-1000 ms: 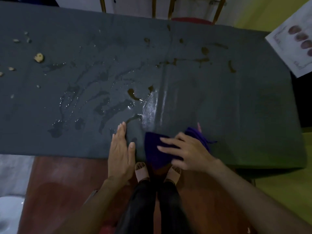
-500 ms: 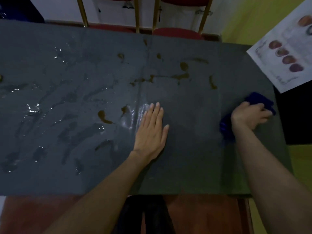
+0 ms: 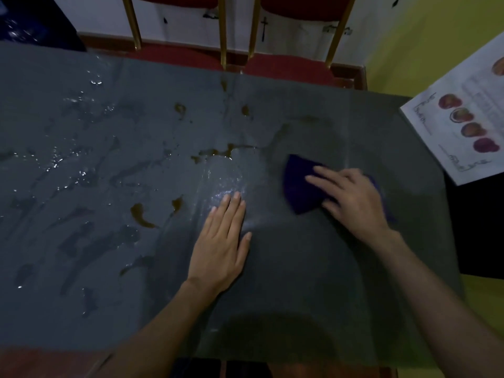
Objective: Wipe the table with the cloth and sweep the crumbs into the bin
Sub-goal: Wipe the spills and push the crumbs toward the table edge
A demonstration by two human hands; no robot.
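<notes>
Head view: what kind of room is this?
Probably a dining or function room. A long table under a dark cover carries brown spills, red chairs with gold frames stand along its far side, and a printed sheet with food-like pictures hangs at right.

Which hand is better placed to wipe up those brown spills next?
The right hand: it already presses the cloth beside the brown spills. The left hand lies flat and bare on the table.

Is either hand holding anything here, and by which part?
The right hand presses the cloth flat on the table, fingers spread over its near right part. The left hand lies flat on the table, holding nothing.
</notes>
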